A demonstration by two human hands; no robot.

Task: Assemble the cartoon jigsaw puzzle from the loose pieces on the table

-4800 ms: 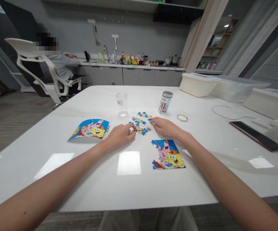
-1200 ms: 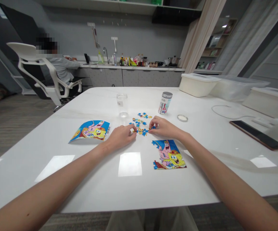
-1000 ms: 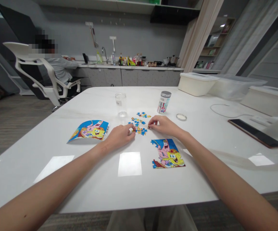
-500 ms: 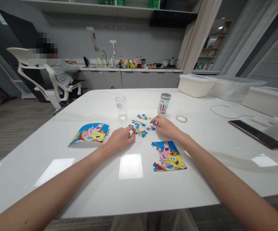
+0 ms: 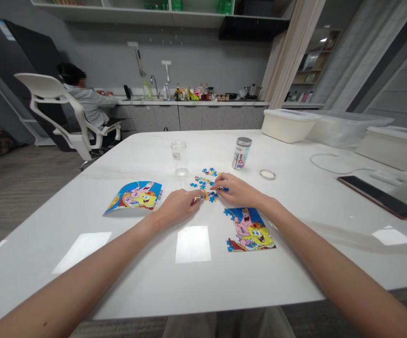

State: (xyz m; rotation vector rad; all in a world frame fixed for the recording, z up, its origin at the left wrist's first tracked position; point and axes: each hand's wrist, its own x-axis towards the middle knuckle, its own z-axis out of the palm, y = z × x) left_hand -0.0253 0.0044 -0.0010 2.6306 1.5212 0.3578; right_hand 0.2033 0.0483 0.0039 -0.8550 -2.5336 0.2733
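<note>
Loose jigsaw puzzle pieces (image 5: 203,180), blue and yellow, lie in a pile mid-table. At the pile's near left edge is my left hand (image 5: 179,205), its thumb and index finger closed on a small puzzle piece that is mostly hidden. From the right, my right hand (image 5: 237,188) reaches over the pile, fingers apart and tips down among the pieces; a blue piece shows beneath them. Nearer me lies a partly joined puzzle (image 5: 251,230) with a pink starfish and a yellow sponge character, its left edge ragged. A curled picture sheet (image 5: 133,196) with the same scene rests to the left.
Behind the pile stand a clear jar (image 5: 179,158) and a silver-lidded canister (image 5: 241,154). A round lid (image 5: 267,174) lies right of them. Further right are a dark phone-like slab (image 5: 379,196), a white cable and plastic bins (image 5: 290,126). A person (image 5: 93,105) sits at the far-left counter.
My right hand has moved left and slightly nearer me, over the pieces. My left hand has shifted slightly right, still at the pile's edge. The camera view has shifted a little.
</note>
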